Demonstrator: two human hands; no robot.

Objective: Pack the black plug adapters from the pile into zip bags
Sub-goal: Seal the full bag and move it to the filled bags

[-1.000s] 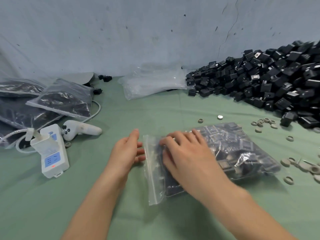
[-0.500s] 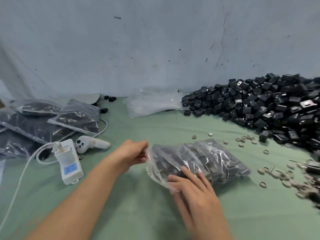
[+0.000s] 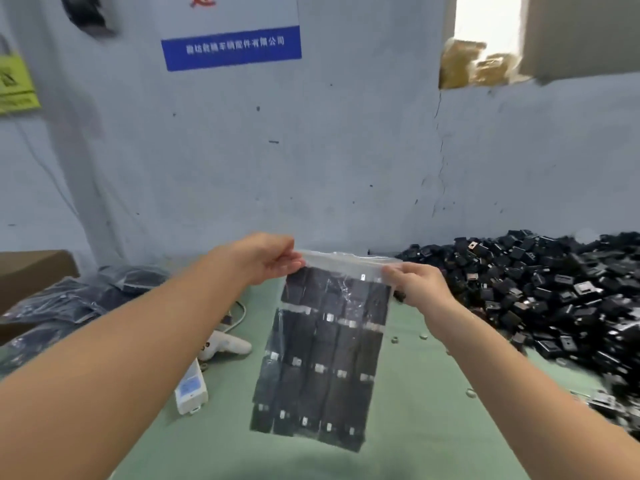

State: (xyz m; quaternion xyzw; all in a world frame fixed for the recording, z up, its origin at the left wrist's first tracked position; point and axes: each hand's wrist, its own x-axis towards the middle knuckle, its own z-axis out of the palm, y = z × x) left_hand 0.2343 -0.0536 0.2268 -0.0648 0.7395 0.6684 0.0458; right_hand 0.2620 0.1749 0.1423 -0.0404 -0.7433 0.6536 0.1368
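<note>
"Black plug adapters (image 3: 301,393) in neat rows filled that clear zip bag (image 3: 322,351). It hung upright in the air, with the green tabletop (image 3: 433,427) beneath it."

"How was it held?"

"By its zip strip. The left hand (image 3: 265,259) had its fingers clamped on the bag's top left corner, and the right hand (image 3: 415,284) had its fingers pinched on the top right corner."

"And the loose ones?"

"The pile (image 3: 554,299) lay to the right of the bag. Left of the bag lay a white controller (image 3: 227,346) and a white device (image 3: 190,388). Further left were filled bags (image 3: 69,306)."
</note>
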